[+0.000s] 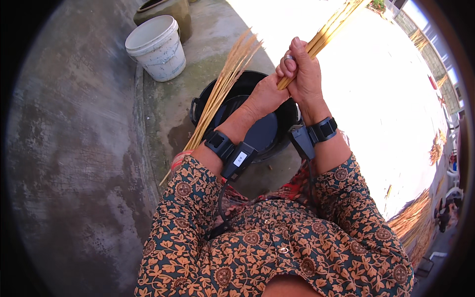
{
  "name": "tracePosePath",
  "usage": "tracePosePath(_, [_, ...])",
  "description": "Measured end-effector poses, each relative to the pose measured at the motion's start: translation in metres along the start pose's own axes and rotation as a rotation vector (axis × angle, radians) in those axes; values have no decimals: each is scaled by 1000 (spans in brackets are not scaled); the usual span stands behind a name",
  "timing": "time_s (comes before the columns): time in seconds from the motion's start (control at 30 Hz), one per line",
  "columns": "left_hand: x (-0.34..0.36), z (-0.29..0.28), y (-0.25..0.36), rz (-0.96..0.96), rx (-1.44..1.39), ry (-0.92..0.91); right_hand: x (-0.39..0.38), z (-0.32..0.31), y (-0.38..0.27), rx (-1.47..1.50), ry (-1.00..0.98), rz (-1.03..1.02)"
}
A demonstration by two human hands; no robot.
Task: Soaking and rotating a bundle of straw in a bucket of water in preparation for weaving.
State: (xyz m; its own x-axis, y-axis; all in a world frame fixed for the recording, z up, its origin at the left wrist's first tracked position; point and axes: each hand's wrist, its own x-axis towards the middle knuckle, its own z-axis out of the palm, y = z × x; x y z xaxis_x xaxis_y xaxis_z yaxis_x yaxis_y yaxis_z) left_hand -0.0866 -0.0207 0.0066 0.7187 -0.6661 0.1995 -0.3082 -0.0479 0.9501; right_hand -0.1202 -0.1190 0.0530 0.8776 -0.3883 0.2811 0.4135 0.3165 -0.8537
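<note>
A bundle of straw stalks (327,35) slants up to the right above a black tub (244,79). My right hand (304,72), with a ring on one finger, is closed round the stalks. Just below it, my left hand (269,94) is closed at the bundle's lower end; its fingertips are partly hidden. A second bunch of straw stalks (222,91), with feathery tops, leans across the tub's left side behind my left forearm. Dark liquid seems to fill the tub's bottom.
A white bucket (161,57) stands at the far left beside a brown clay jar (183,17). A grey concrete wall (74,138) rises on my left. More straw (413,215) lies at the right edge of the brightly sunlit ground (391,109).
</note>
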Motion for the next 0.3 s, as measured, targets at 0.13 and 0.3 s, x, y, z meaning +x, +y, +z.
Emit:
tracePosePath(0.13, [-5, -15, 16, -31, 0, 62, 2, 6, 5, -281, 28, -260])
tracePosePath(0.3, [2, -52, 16, -66, -394, 252, 14, -45, 57, -274, 244, 184])
